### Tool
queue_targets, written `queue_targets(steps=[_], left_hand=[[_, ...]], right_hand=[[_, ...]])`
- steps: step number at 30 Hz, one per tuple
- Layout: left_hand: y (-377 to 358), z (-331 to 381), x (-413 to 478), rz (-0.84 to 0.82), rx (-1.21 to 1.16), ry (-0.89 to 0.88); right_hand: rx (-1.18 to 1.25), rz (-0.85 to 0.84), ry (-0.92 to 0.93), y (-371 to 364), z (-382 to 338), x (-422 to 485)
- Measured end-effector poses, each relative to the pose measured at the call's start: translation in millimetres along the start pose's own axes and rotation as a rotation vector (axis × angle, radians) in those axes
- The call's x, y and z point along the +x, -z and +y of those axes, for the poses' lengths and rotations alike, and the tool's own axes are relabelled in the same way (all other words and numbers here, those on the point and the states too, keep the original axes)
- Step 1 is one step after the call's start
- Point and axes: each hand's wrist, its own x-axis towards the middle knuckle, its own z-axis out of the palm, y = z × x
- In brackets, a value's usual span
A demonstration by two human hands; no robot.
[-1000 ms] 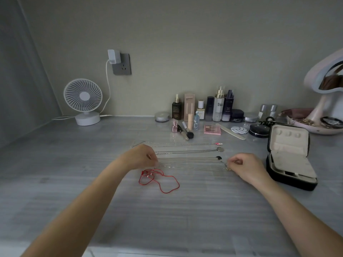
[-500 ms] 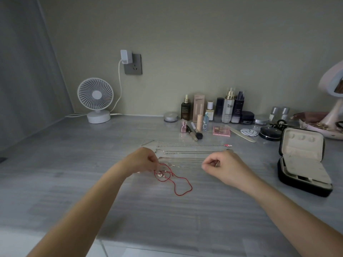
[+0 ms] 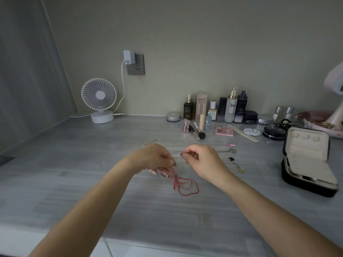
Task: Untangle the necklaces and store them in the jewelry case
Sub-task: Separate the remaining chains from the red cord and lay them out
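A red cord necklace (image 3: 186, 184) lies in loose loops on the grey tabletop, one end lifted. My left hand (image 3: 155, 160) pinches that raised end; a small silver piece (image 3: 163, 175) shows just under its fingers. My right hand (image 3: 203, 162) hovers close beside the left, fingers curled, thumb against forefinger, with nothing that I can make out between them. Several silver chains (image 3: 185, 145) lie in straight rows behind and under both hands, their pendants (image 3: 232, 150) at the right ends. The black jewelry case (image 3: 306, 184) stands open at the right, its cream lining showing.
Cosmetic bottles (image 3: 231, 106), a brush (image 3: 198, 132), a pink palette (image 3: 224, 130) and a nail file (image 3: 243, 133) crowd the back of the table. A white fan (image 3: 99, 99) stands back left, plugged into the wall. A mirror stand (image 3: 334, 115) is at the far right.
My right hand has left the right end of the front chain and moved left, close to my left hand. My left hand has lifted one end of the red cord.
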Motion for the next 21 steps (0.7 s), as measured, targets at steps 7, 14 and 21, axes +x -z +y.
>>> queue_targets(steps=[7,14,21], left_hand=[[-11.0,-22.4,8.9,0.187,0.446,0.038],[-17.5,-23.5,10.5,0.267,0.556,-0.033],[-14.7,-29.9,8.6,0.166,0.220,0.000]], right_hand=[[-0.041,-0.036,-0.013,-1.2,10.1,-2.7],[-0.044,-0.054,-0.021,0.1,12.5,-4.2],[-0.089,-0.101,-0.014,-9.4,5.1,-7.5]])
